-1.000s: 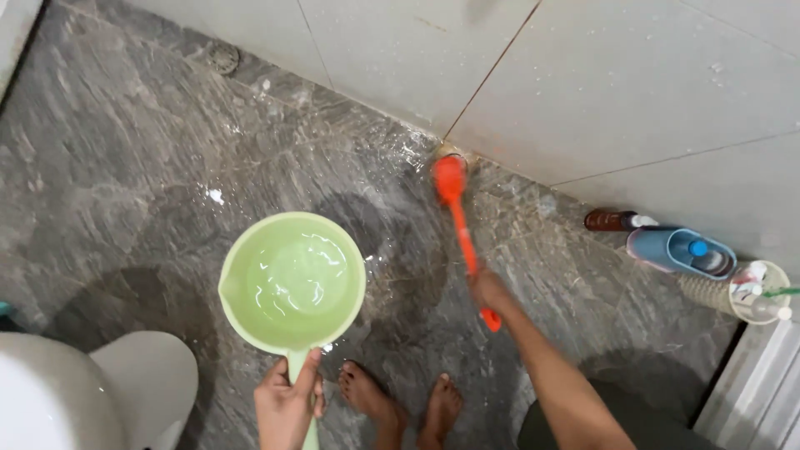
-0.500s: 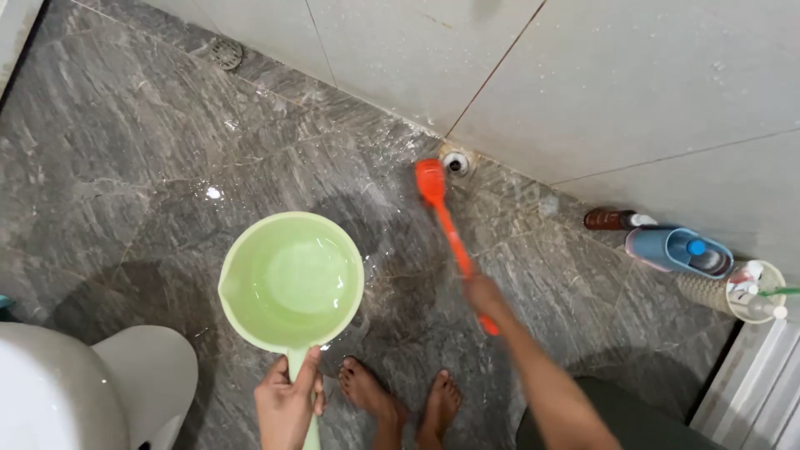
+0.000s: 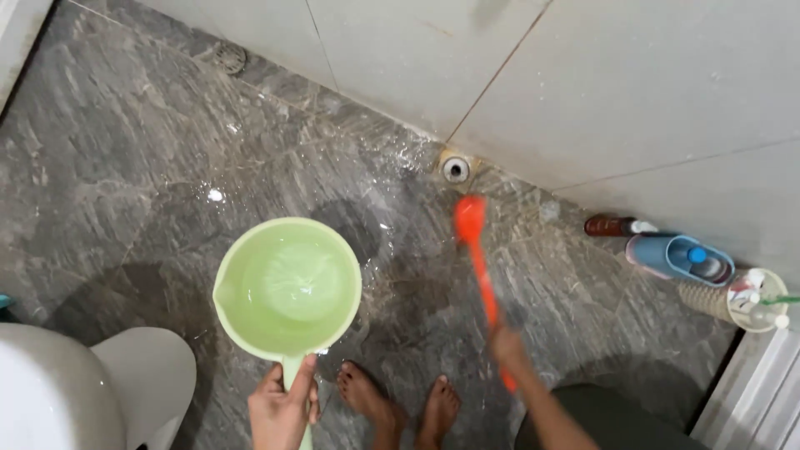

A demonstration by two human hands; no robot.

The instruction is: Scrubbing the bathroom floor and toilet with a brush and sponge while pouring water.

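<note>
Head view: right hand [image 3: 507,343] grips the brush [image 3: 481,271], its head now drawn back from the drain [image 3: 456,169] beyond the fingertips; left hand [image 3: 283,408], fingers wrapped, holds the scoop [image 3: 287,287] still level, water unpoured.

Two hands: the left hand [image 3: 282,408] at 6 o'clock, the right hand [image 3: 506,344] at 5. One pale green plastic water scoop [image 3: 287,287]. One orange long-handled scrub brush [image 3: 482,267]. Two bare feet [image 3: 364,392] at 6. Two round floor drains [image 3: 455,167] toward 12. One white toilet [image 3: 92,392] at 8. One brown bottle [image 3: 612,223], one blue holder [image 3: 679,254], one cream round basket [image 3: 737,300] at 3.
</note>
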